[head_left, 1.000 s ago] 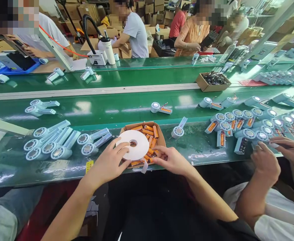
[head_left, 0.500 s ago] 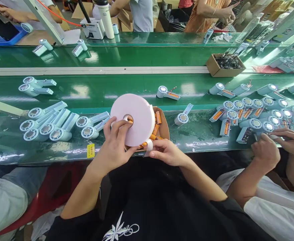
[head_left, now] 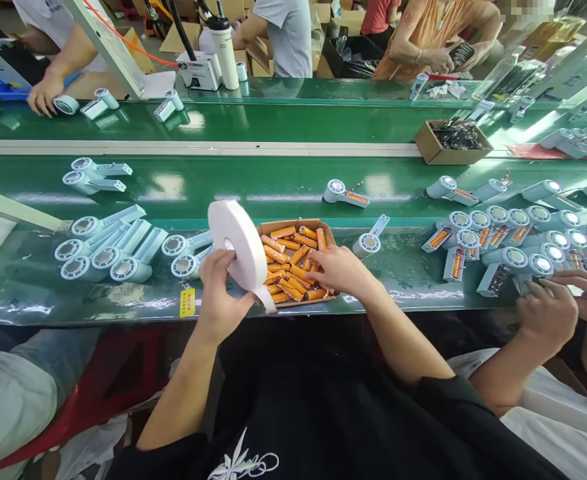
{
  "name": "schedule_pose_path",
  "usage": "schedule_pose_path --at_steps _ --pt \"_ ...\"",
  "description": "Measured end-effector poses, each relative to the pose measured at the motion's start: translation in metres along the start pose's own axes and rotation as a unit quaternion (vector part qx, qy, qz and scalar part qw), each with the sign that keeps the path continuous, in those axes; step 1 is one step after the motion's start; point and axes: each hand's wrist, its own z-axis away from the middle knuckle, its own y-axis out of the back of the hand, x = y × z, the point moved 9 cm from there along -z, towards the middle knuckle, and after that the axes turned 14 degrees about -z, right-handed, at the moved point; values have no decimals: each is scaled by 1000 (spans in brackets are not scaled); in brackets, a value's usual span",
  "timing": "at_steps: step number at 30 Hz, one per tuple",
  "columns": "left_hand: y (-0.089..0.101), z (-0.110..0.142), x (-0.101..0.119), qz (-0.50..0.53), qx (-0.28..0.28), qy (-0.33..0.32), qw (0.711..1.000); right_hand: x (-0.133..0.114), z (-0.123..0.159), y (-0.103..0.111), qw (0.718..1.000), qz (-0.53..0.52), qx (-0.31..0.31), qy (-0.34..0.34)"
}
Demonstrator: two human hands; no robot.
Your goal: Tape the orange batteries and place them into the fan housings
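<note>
My left hand (head_left: 223, 293) is closed on a large roll of white tape (head_left: 238, 247), gripping it near its core. The roll is tilted, and a loose tape end (head_left: 264, 299) hangs from its lower edge over the front of a cardboard box (head_left: 329, 233). Many orange cylindrical battery cells (head_left: 288, 263) lie jumbled in that box. Over the box's right side, my right hand (head_left: 343, 270) reaches in with thumb and fingers apart, its fingertips among the cells. No cell shows clearly in its grasp.
Light-blue handheld fan bodies (head_left: 131, 263) lie grouped at left; one fan (head_left: 367, 243) sits right of the box. More fans (head_left: 508, 257) with orange cells crowd the right, near a co-worker's hands (head_left: 548, 313). A green conveyor belt (head_left: 253, 180) runs behind, with a carton of dark parts (head_left: 453, 157).
My right hand has left the loose tape end and moved right into the box of cells. My left hand has turned and shifted the tape roll leftward, uncovering the box.
</note>
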Motion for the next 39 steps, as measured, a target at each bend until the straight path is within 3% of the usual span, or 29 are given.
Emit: schedule_pose_path --at_steps 3,5,8,10,11,13,16,20,23,27,34,36,39 --pt "-1 1 6 30 7 -14 999 -12 -8 -22 996 49 -70 3" --pt "0 1 8 34 14 -24 999 -12 -9 -23 996 42 -80 -3" --pt "3 1 6 25 22 -24 999 9 -7 -6 995 -68 -62 -35" --pt "5 2 3 15 21 -15 1000 28 -1 18 974 -222 4 -48" --pt "6 3 3 10 18 -11 1000 36 3 30 948 -311 49 -43" --pt "4 4 3 0 10 -13 1000 48 14 48 871 -475 123 -23" --pt "3 6 12 -22 23 -49 998 46 25 49 761 -631 150 7" --pt "-2 7 29 -56 38 -106 992 34 32 40 694 -694 194 15" --pt "-6 10 37 -72 23 -127 989 26 38 44 673 -696 248 30" --pt "-10 13 47 -103 9 -147 984 10 47 49 661 -697 275 48" --pt "-8 18 64 -126 37 -180 975 12 54 42 590 -717 369 37" --pt "-10 18 67 -131 30 -180 974 12 54 35 587 -710 388 31" --pt "-8 19 71 -133 38 -185 973 5 51 17 613 -703 360 8"
